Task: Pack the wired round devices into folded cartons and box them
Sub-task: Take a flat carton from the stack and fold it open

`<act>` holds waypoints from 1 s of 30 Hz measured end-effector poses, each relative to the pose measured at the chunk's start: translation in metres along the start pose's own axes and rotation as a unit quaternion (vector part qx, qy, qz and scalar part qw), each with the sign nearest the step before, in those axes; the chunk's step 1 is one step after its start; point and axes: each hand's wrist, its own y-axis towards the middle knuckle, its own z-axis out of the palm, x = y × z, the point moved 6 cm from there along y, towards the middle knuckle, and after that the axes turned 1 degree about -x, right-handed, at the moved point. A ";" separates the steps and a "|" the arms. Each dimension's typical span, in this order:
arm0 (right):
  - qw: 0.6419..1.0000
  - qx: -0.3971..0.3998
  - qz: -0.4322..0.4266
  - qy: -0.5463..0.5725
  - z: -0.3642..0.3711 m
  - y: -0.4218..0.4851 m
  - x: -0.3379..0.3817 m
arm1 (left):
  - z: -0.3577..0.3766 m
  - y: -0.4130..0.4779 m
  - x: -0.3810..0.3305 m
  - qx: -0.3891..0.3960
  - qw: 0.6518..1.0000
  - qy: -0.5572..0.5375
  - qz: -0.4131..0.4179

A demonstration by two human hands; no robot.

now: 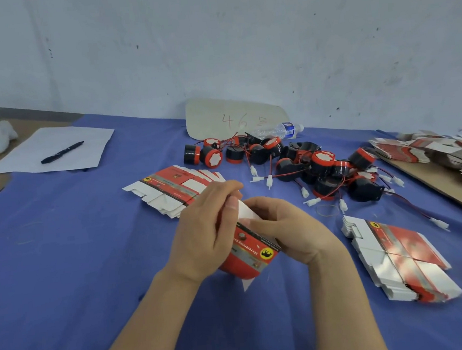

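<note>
- The left hand [201, 232] grasps the red carton [254, 256] on its left side, with the fingers curled around the wall.
- The carton is in the air just above the blue surface [66, 270], between both hands, and its white flap [245, 211] stands up at the top.
- The right hand [292, 233] grasps the right side, with its fingers at the flap.
- I think the step is to shape the carton and close one end. It is better to keep the walls square, bend only on the crease, and tuck the flap without crushing the corners.
- At far left, a pen [62, 152] lies on a sheet of paper [29, 160].
- A fanned pile of flat cartons [170, 190] lies just behind the hands.
- The round devices [306, 169] lie in a heap behind and to the right. Their wires cross, so pulling one may drag others.
- A second pile of flat cartons [402, 260] lies to the right.
</note>
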 end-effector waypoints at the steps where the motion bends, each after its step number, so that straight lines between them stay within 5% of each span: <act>1: 1.000 -0.003 0.000 -0.007 -0.001 0.000 0.000 | 0.001 0.000 0.000 0.000 1.000 -0.002 0.001; 8: 0.996 0.004 -0.016 0.086 0.002 -0.002 0.003 | 0.000 -0.002 0.006 -0.038 0.999 -0.035 0.007; 13: 0.978 -0.064 -0.068 0.186 0.001 0.005 0.011 | -0.006 -0.005 0.041 -0.133 0.958 -0.120 -0.225; 15: 0.984 -0.060 -0.094 0.139 0.010 0.006 0.013 | -0.004 -0.011 0.061 -0.167 0.894 -0.196 -0.366; 17: 0.992 -0.046 -0.092 0.079 0.020 0.009 0.009 | 0.002 -0.021 0.078 -0.164 0.788 -0.305 -0.509; 20: 0.996 -0.075 -0.048 0.014 0.023 0.015 -0.004 | 0.008 -0.022 0.077 -0.113 0.685 -0.452 -0.560; 23: 0.987 -0.156 0.009 0.030 0.011 0.019 -0.014 | 0.003 -0.016 0.065 -0.149 0.697 -0.487 -0.505; 25: 0.979 -0.202 0.029 0.016 0.004 0.020 -0.019 | 0.011 -0.011 0.058 -0.103 0.697 -0.520 -0.483; 28: 0.957 -0.272 0.096 0.005 -0.005 0.023 -0.029 | 0.027 -0.011 0.049 0.018 0.777 -0.440 -0.449; 30: 0.937 -0.323 0.131 0.004 -0.010 0.021 -0.035 | 0.029 -0.013 0.047 0.025 0.823 -0.371 -0.430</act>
